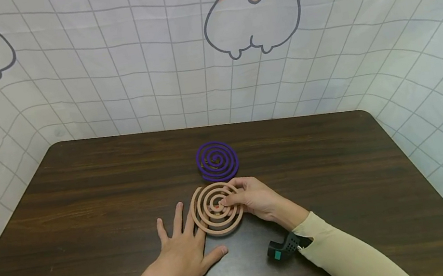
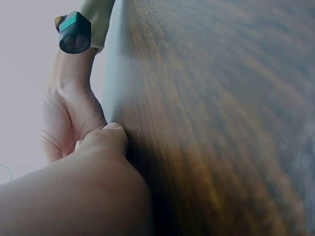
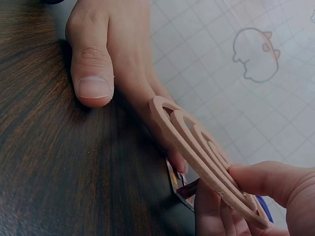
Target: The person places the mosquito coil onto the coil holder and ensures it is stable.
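A tan spiral mosquito coil (image 1: 218, 209) is pinched in my right hand (image 1: 258, 200), the thumb on its upper face and other fingers beneath. In the right wrist view the coil (image 3: 197, 155) is tilted above the table. My left hand (image 1: 186, 256) rests palm down with its fingers spread. Some of its fingers reach under the coil's left edge. Just behind lies a purple spiral coil (image 1: 217, 161); only a sliver of it shows in the right wrist view. Under the tan coil, a small flat piece with a colourful print (image 3: 178, 184) is mostly hidden.
The dark wooden table (image 1: 94, 193) has rounded far corners. A white grid-patterned curtain (image 1: 136, 49) with cartoon animal drawings surrounds it at the back and sides. Each wrist wears a black camera (image 1: 283, 248).
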### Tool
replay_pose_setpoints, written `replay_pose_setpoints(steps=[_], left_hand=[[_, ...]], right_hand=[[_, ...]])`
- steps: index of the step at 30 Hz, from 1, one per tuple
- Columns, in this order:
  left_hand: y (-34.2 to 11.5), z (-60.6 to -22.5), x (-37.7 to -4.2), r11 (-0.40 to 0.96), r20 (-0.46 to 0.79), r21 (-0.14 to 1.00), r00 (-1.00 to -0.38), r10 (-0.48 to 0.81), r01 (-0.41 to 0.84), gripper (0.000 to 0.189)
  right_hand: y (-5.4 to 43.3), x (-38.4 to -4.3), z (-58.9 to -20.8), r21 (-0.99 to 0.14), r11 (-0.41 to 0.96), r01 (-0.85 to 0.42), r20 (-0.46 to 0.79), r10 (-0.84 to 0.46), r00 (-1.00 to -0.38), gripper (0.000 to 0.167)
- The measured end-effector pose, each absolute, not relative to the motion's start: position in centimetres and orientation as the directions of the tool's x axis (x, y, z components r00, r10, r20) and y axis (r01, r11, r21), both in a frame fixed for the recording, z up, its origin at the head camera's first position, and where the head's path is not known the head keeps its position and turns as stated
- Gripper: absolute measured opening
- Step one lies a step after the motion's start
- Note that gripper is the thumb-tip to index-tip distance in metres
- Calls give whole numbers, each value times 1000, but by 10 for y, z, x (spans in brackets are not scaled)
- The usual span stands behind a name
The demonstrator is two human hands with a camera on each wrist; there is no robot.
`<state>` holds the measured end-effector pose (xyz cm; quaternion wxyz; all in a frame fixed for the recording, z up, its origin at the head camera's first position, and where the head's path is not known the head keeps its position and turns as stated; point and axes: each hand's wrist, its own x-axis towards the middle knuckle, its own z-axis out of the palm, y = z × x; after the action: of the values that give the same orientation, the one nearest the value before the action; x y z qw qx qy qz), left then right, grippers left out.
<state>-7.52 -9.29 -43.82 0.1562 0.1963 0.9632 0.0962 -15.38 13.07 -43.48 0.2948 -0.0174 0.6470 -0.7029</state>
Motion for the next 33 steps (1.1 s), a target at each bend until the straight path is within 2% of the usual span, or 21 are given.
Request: replay_pose_setpoints(steps=[14, 24, 33], left_hand=[[-92, -440, -76, 909, -272, 234, -874, 403, 346, 95], [-92, -440, -76, 911, -275, 231, -875, 398, 341, 94], [-92, -440, -77, 913, -286, 228, -873, 395, 339, 95]], right_hand=[[132, -153, -434, -912, -18, 409, -358, -450, -818, 18], [132, -152, -433, -915, -11, 404, -356, -451, -818, 24], [132, -153, -433, -912, -12, 409, -360, -454, -815, 19]])
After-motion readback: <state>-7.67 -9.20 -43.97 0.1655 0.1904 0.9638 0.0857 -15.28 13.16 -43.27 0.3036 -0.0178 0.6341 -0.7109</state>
